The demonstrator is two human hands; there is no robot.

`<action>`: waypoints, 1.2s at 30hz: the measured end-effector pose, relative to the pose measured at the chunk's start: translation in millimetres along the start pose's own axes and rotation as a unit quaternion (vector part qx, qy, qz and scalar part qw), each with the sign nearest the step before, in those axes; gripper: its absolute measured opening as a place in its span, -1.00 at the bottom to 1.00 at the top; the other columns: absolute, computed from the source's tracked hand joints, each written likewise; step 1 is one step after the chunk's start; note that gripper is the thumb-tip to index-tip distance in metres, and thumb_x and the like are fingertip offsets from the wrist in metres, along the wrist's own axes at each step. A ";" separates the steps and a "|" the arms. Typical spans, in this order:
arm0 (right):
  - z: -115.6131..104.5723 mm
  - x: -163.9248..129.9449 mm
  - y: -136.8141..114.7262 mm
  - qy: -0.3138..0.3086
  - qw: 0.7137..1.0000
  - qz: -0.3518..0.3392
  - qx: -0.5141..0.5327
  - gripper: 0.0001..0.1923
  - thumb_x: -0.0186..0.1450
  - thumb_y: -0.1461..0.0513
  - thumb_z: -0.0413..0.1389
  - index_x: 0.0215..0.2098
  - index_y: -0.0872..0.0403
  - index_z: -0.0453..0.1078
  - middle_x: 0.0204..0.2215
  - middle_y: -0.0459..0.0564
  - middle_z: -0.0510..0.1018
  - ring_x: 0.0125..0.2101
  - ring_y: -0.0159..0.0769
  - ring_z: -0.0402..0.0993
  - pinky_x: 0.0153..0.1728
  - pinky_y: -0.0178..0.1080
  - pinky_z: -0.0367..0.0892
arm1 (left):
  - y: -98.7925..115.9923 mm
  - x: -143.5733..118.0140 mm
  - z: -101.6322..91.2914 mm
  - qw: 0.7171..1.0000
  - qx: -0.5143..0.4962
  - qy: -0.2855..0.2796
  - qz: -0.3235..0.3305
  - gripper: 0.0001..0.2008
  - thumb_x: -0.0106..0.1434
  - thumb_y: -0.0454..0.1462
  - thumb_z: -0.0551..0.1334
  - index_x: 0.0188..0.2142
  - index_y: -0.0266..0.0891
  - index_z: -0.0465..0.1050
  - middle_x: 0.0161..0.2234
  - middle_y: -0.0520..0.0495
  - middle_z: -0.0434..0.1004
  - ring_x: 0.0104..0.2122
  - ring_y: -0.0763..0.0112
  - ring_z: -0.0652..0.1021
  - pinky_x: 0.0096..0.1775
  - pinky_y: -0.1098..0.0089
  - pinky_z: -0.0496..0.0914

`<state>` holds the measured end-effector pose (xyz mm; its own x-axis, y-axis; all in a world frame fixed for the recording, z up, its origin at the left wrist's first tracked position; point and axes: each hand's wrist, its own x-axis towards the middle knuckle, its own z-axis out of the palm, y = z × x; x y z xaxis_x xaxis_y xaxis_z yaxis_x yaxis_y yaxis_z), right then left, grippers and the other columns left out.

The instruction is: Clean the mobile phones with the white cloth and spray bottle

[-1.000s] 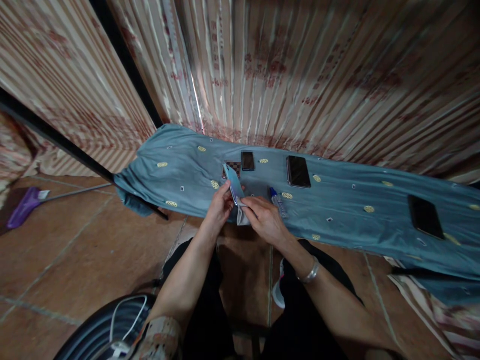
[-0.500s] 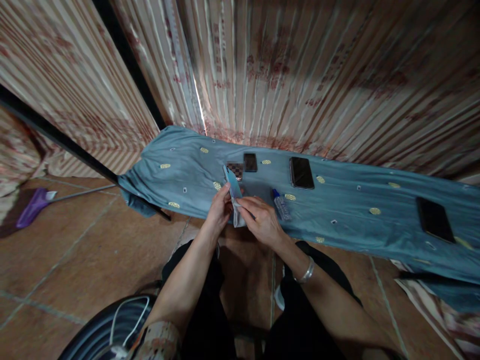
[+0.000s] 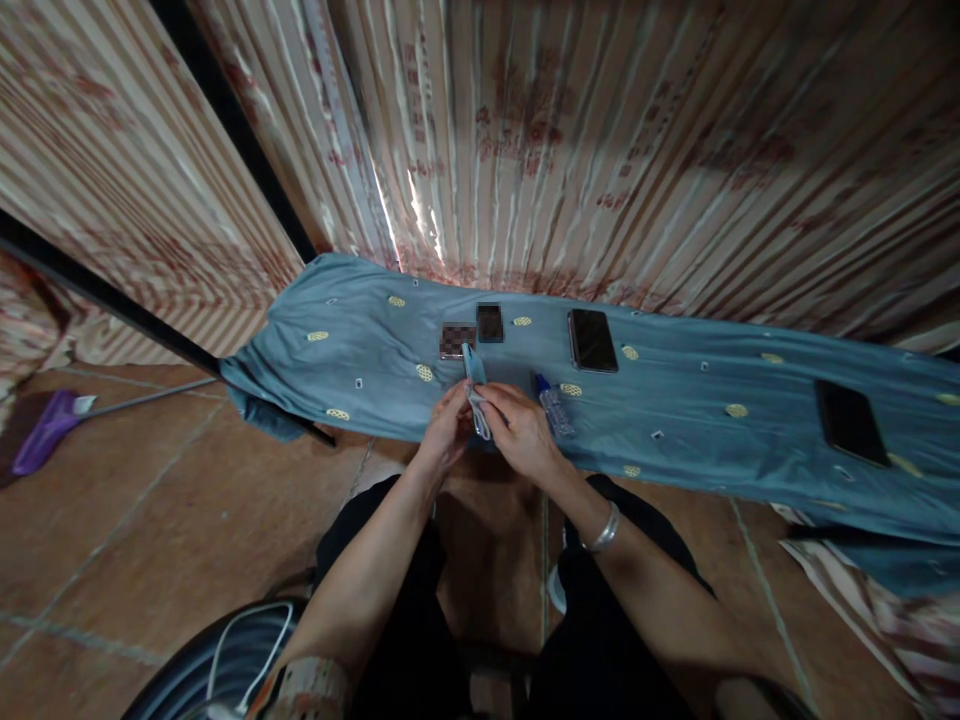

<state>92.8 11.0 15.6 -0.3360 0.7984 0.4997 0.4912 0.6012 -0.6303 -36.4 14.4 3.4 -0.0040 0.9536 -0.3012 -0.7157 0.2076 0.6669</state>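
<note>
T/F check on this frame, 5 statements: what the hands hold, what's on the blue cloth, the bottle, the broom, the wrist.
1. Both hands hold the light blue phone with a small cloth against it. True: left hand and right hand meet on it.
2. The blue table cover has only one dark phone lying on it. False: at least three lie there, one far right, one past the bottle, a smaller one near the middle.
3. The small spray bottle lies just right of the right hand. True.
4. The purple broom lies on the table. False: it lies on the tiled floor at left.
5. A bracelet is on the left wrist. False: it is on the right wrist.
</note>
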 end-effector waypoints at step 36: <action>-19.3 17.2 37.0 0.065 0.994 0.055 -0.074 -0.56 0.38 0.30 -0.07 0.12 0.03 0.49 0.09 0.07 0.58 0.07 -0.11 0.46 0.20 0.00 0.33 | -21.6 -18.2 9.1 0.994 0.078 -0.025 -0.075 -0.41 -0.08 -0.16 0.56 -0.07 -0.30 0.50 -0.45 0.00 0.62 -0.47 0.39 0.59 -0.29 0.34 0.49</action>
<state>120.6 46.3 12.3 -0.1721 0.8426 0.5103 0.6350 0.4909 -0.5965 -14.5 -5.5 0.7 0.1322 0.9186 -0.3725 -0.5883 0.3752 0.7164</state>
